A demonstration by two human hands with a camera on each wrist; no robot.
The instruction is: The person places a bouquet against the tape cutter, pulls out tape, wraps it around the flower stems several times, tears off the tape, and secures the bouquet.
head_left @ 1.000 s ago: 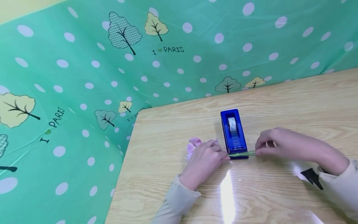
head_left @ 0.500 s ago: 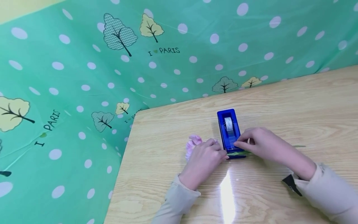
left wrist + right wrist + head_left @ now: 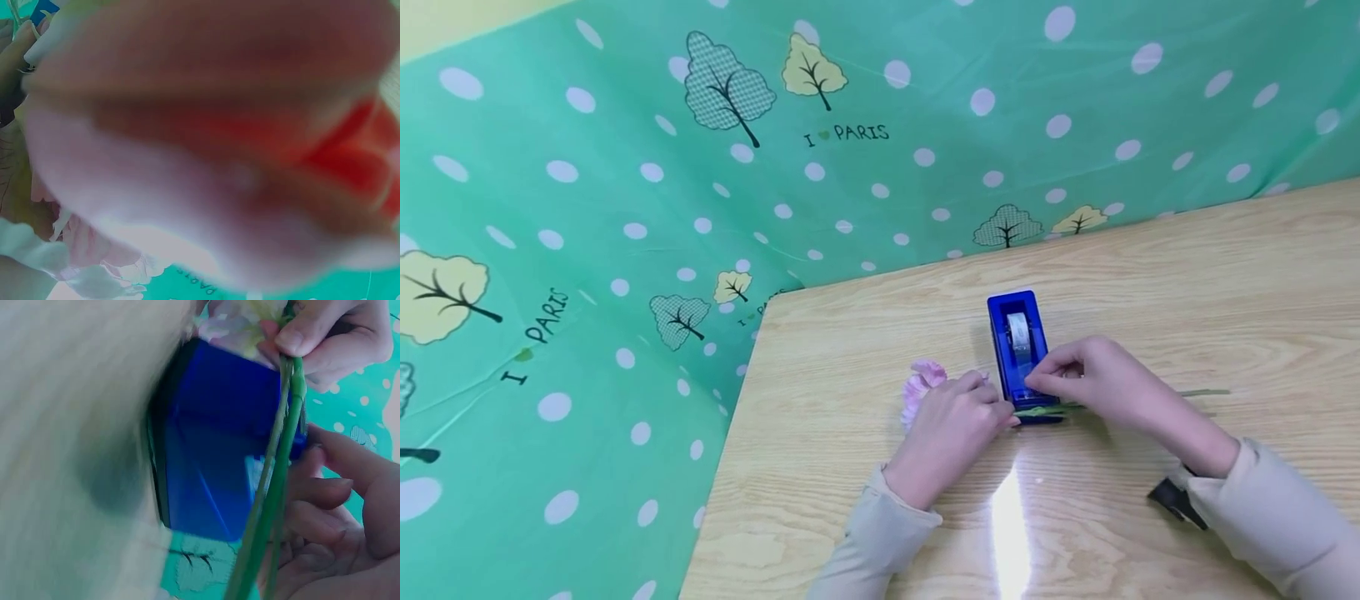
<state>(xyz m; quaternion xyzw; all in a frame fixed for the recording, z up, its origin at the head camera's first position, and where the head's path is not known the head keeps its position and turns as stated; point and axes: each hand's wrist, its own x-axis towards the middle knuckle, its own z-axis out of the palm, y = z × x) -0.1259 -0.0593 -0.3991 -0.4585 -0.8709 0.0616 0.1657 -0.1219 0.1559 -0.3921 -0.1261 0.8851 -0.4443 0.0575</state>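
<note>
A blue tape dispenser (image 3: 1011, 373) stands on the table with a roll of clear tape (image 3: 1019, 332) inside. To its left, my left hand (image 3: 958, 425) pinches green flower stems (image 3: 275, 487) just below the pink blossoms (image 3: 921, 392), which it partly covers. The stems run across the dispenser's near end and on under my right arm. My right hand (image 3: 1097, 379) has thumb and index finger together at the tape's free end, above the cutting edge. In the right wrist view the dispenser (image 3: 212, 425) stands behind the stems. Blurred skin fills most of the left wrist view.
The wood-patterned table (image 3: 820, 433) ends at the left along a green dotted cloth (image 3: 625, 167) that also hangs behind it. A black piece (image 3: 1176, 500) sits at my right sleeve cuff. Light glares off the table in front of the dispenser.
My right hand has let go of the stems and moved left and up to the dispenser's tape, where it stays. The left hand keeps its hold on the stems.
</note>
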